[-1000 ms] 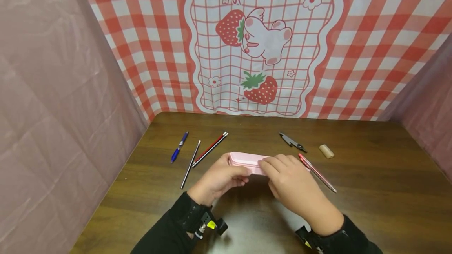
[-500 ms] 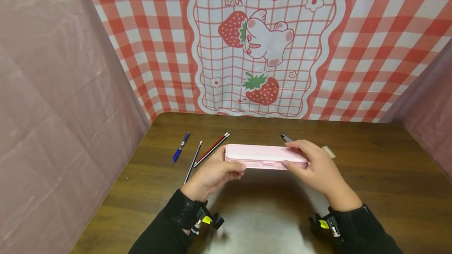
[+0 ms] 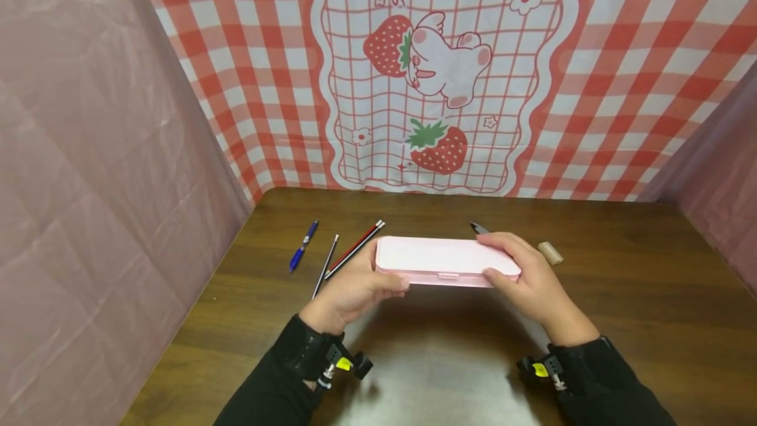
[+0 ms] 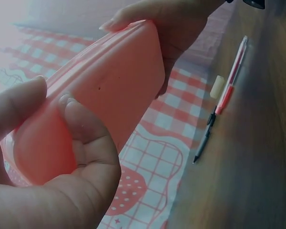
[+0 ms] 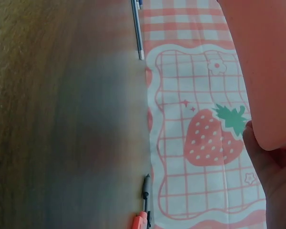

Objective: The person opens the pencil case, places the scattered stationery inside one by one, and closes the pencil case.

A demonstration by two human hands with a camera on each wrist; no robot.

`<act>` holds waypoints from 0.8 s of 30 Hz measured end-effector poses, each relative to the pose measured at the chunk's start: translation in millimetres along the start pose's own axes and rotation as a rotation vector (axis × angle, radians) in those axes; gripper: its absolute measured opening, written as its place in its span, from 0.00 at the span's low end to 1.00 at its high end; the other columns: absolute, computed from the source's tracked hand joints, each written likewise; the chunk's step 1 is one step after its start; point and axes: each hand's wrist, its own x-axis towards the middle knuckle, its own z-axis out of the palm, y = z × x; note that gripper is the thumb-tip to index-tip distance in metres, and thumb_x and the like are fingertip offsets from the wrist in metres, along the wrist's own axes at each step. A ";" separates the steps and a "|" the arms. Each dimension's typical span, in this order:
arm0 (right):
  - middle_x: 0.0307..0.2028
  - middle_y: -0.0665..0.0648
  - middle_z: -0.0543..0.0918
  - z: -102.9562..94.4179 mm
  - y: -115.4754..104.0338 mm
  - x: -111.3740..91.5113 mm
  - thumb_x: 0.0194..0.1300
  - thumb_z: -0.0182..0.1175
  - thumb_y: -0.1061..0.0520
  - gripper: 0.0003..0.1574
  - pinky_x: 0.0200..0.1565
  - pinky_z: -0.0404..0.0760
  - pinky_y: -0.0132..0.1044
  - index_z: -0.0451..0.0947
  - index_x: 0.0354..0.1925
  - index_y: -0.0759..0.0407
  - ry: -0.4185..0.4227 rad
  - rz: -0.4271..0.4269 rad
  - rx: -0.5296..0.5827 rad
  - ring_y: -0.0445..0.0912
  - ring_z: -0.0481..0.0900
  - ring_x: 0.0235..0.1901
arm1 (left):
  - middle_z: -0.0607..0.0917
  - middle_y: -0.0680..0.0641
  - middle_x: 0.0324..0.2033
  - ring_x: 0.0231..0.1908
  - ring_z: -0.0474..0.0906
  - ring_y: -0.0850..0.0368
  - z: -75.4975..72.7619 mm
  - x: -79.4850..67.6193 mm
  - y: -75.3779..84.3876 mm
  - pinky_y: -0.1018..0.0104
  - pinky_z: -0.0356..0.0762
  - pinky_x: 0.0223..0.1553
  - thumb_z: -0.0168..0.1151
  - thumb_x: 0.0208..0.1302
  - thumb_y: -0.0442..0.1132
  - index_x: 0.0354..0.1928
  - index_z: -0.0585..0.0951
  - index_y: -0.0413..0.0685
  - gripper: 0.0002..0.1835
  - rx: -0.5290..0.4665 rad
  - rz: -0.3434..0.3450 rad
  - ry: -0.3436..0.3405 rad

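Note:
A closed pink pencil case point(image 3: 443, 255) is held level above the table, its small front latch facing me. My left hand point(image 3: 349, 291) grips its left end, thumb along the front edge. At the opposite end my right hand point(image 3: 532, 281) holds the corner, thumb on the front and fingers over the far side. In the left wrist view, the case's smooth underside point(image 4: 119, 90) shows between both hands. The right wrist view has only part of the case point(image 5: 264, 71), with fingers of the right hand point(image 5: 281, 186) at its end.
On the wooden table point(image 3: 449, 360) lie a blue pen point(image 3: 303, 246), several pencils point(image 3: 355, 250) and an eraser point(image 3: 550, 253). A grey drawing compass point(image 3: 479, 228) is partly hidden by the right hand. The left wrist view shows a red pen point(image 4: 231, 78). A checked cloth point(image 3: 266, 84) hangs behind.
My right hand has moved from the case's front to its right end. The case has turned and tilted, so its lid shows more fully. It now hides the red pen in the head view.

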 end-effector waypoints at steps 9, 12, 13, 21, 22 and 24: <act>0.55 0.52 0.78 -0.6 -0.3 -1.3 0.51 0.70 0.59 0.35 0.57 0.64 0.24 0.75 0.59 0.54 -0.001 -0.003 -0.032 0.43 0.72 0.53 | 0.76 0.39 0.54 0.42 0.77 0.51 -2.0 0.6 -2.2 0.64 0.78 0.38 0.65 0.54 0.23 0.68 0.55 0.50 0.43 0.024 -0.030 -0.020; 0.55 0.51 0.78 -0.8 0.8 -0.8 0.51 0.70 0.59 0.35 0.58 0.63 0.23 0.75 0.59 0.54 -0.005 -0.012 -0.036 0.43 0.72 0.53 | 0.75 0.39 0.55 0.44 0.77 0.51 -2.8 2.2 -2.0 0.64 0.77 0.40 0.65 0.54 0.23 0.68 0.56 0.48 0.43 0.031 -0.024 -0.039; 0.55 0.51 0.78 -1.0 0.9 -0.6 0.51 0.70 0.59 0.35 0.57 0.63 0.23 0.75 0.59 0.54 -0.006 -0.018 -0.036 0.43 0.72 0.53 | 0.75 0.39 0.55 0.44 0.77 0.51 -2.8 2.6 -1.9 0.63 0.77 0.40 0.65 0.53 0.23 0.68 0.55 0.47 0.43 0.037 -0.021 -0.040; 0.53 0.48 0.79 -2.1 1.0 -0.4 0.52 0.71 0.57 0.33 0.55 0.66 0.26 0.76 0.57 0.53 -0.049 0.006 -0.050 0.41 0.72 0.52 | 0.74 0.40 0.54 0.41 0.75 0.51 -6.7 3.6 -4.0 0.64 0.74 0.37 0.69 0.51 0.28 0.69 0.54 0.46 0.46 0.119 -0.093 0.020; 0.53 0.48 0.79 -2.0 0.7 -0.6 0.53 0.71 0.56 0.32 0.54 0.68 0.28 0.76 0.57 0.52 -0.061 0.018 -0.053 0.41 0.73 0.51 | 0.74 0.40 0.54 0.41 0.74 0.51 -7.8 3.6 -4.4 0.63 0.74 0.36 0.69 0.52 0.29 0.68 0.54 0.46 0.45 0.130 -0.102 0.025; 0.52 0.46 0.79 -1.8 0.6 -1.0 0.55 0.70 0.54 0.29 0.51 0.71 0.32 0.77 0.56 0.50 -0.086 0.044 -0.063 0.40 0.73 0.49 | 0.74 0.40 0.53 0.40 0.74 0.51 -10.3 3.9 -5.7 0.63 0.74 0.35 0.70 0.52 0.31 0.68 0.56 0.45 0.44 0.169 -0.112 0.034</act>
